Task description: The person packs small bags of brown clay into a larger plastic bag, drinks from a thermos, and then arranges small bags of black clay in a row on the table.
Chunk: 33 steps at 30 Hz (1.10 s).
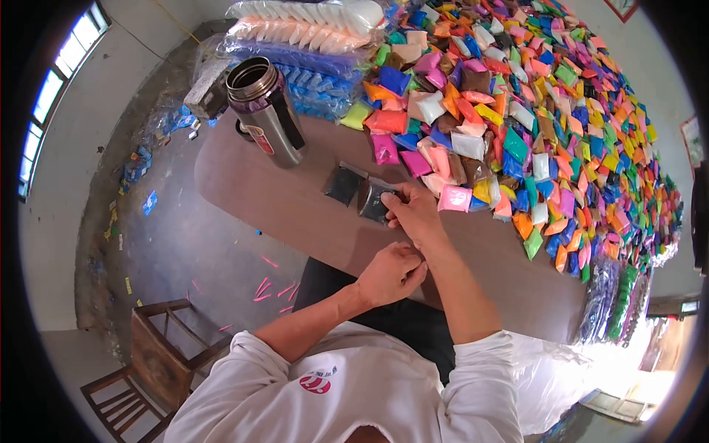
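A small clear packet with black contents (374, 204) is at the tabletop, its right edge between the thumb and fingers of my right hand (413, 213). Just to its left lies a second black packet (343, 184), flat on the brown table (295, 199). My left hand (390, 275) is closed, its fingers curled together close to my right wrist. Whether anything is inside those fingers is hidden. The great heap of colourful small packets (473, 111) begins just beyond my right hand.
A steel thermos flask (267, 118) stands uncapped on the table's left part. Behind it lie bagged stacks of white and peach items (303, 26) and blue packets (317, 85). Bundled plastic bags (609, 299) hang over the right edge. A wooden chair (159, 354) is on the floor at left.
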### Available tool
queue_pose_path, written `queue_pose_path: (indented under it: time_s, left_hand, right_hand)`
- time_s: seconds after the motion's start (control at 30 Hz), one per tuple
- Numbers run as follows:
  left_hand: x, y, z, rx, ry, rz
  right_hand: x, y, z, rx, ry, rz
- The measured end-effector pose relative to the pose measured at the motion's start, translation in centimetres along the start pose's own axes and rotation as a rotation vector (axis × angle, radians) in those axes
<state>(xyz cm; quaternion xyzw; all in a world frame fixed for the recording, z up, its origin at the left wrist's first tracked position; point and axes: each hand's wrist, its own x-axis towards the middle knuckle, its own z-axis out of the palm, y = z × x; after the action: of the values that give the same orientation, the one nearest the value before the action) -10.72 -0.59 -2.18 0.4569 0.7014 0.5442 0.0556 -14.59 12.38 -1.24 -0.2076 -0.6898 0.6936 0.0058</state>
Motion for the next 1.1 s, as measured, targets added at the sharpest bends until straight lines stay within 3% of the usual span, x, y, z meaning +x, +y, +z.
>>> queue_pose_path:
  time_s: [0.07, 0.17, 0.27, 0.43, 0.53, 0.57, 0.77, 1.07, 1.1]
  left_hand:
    - [0.1, 0.0, -0.1, -0.016, -0.021, -0.024]
    - [0.1, 0.3, -0.4, -0.012, -0.050, -0.025]
    - [0.5, 0.1, -0.4, 0.014, -0.057, 0.022]
    - [0.0, 0.0, -0.1, -0.021, -0.042, 0.032]
    - [0.2, 0.5, -0.3, -0.018, -0.071, -0.020]
    - [0.2, 0.3, -0.3, -0.010, -0.072, -0.007]
    - [0.3, 0.4, -0.1, 0.030, -0.075, 0.015]
    - [0.5, 0.7, 0.1, 0.093, -0.069, 0.009]
    - [0.4, 0.6, 0.1, 0.110, -0.079, 0.007]
  right_hand:
    - [0.5, 0.2, 0.0, -0.037, 0.003, 0.003]
    - [-0.4, -2.1, 0.5, -0.339, 0.060, -0.023]
    - [-0.2, -1.0, 0.3, -0.631, 0.193, -0.282]
    - [-1.9, -2.3, 0.3, -0.505, 0.107, -0.353]
    - [-1.3, -1.2, 0.6, -0.652, 0.034, -0.429]
    - [-1.2, -1.2, 0.3, -0.653, 0.008, -0.326]
    - [-0.7, -0.3, 0.2, -0.607, 0.000, -0.346]
    - [-2.5, -0.4, -1.4, -0.172, 0.026, -0.256]
    - [-2.3, -0.8, -1.7, -0.234, 0.118, -0.396]
